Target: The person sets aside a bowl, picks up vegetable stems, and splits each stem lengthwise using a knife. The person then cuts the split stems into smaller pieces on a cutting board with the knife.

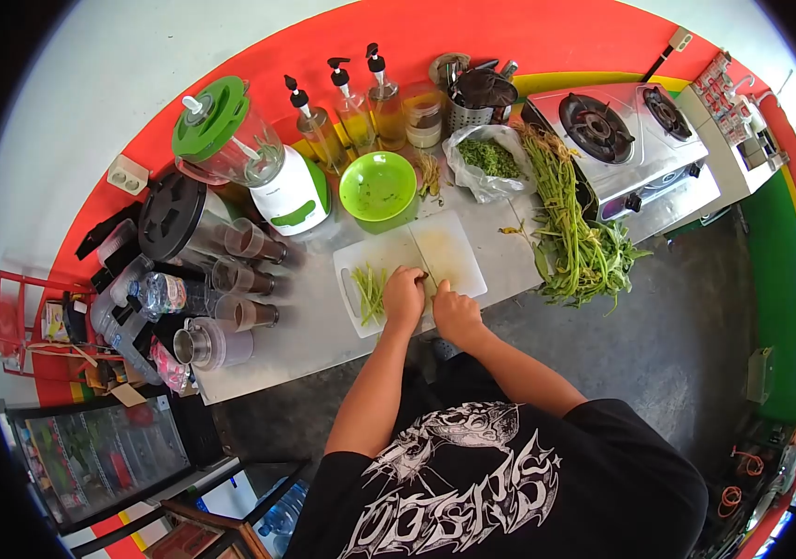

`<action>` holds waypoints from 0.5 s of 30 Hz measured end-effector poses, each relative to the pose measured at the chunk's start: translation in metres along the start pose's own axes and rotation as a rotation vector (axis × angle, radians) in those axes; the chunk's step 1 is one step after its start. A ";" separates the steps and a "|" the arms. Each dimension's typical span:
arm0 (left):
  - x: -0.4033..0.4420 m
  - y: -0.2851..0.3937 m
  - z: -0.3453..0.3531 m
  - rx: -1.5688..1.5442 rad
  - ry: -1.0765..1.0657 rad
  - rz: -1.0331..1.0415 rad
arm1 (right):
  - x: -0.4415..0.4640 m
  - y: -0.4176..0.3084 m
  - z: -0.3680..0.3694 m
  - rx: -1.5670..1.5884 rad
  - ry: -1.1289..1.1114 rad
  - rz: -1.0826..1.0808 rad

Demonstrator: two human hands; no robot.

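Observation:
My right hand point(457, 313) is closed around a knife, whose thin blade point(424, 253) points away from me across the white cutting board point(375, 252). My left hand point(404, 296) rests beside it on the board, fingers bent and pinched close to the blade; what they hold is hidden. Cut pale green stalks point(371, 291) lie in a loose pile left of my left hand. Behind the board stands a green bowl point(377, 186) with small green bits inside. A large bunch of leafy green stems point(570, 228) lies to the right, partly over the table edge.
A plastic bag of chopped greens point(489, 158) sits behind the board. Pump bottles point(354, 116) and a blender point(277, 182) line the back. Several cups point(247, 279) stand left. A gas stove point(617, 140) is at the right. The metal table's front edge point(314, 359) is near me.

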State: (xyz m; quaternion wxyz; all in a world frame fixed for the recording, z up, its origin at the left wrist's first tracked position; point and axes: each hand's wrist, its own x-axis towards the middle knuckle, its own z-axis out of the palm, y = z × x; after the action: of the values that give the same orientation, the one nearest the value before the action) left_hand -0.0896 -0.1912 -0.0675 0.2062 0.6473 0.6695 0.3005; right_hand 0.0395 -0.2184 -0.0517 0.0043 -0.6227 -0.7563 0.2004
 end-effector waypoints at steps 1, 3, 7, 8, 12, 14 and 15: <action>0.000 0.000 0.000 -0.012 0.004 -0.008 | -0.002 0.000 0.000 -0.010 -0.024 0.005; -0.002 -0.001 0.004 -0.031 0.007 -0.022 | -0.004 0.000 -0.001 -0.026 -0.052 0.010; -0.004 -0.002 0.004 -0.064 -0.011 -0.077 | -0.010 -0.002 -0.013 0.059 -0.059 0.022; -0.001 -0.001 0.002 -0.058 -0.006 -0.068 | -0.011 -0.005 -0.019 0.072 -0.059 0.018; -0.003 0.001 -0.001 -0.043 0.001 -0.059 | -0.008 -0.009 -0.008 -0.006 -0.108 0.057; -0.003 -0.003 0.001 -0.045 0.016 0.006 | -0.004 -0.012 -0.011 0.006 -0.095 0.068; -0.008 -0.004 0.000 -0.050 0.004 -0.002 | -0.010 -0.015 -0.009 0.004 -0.108 0.076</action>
State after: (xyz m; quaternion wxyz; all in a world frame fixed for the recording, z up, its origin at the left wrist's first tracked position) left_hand -0.0922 -0.1990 -0.0714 0.2211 0.6405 0.6630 0.3182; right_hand 0.0305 -0.2274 -0.0359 -0.0427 -0.6392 -0.7309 0.2354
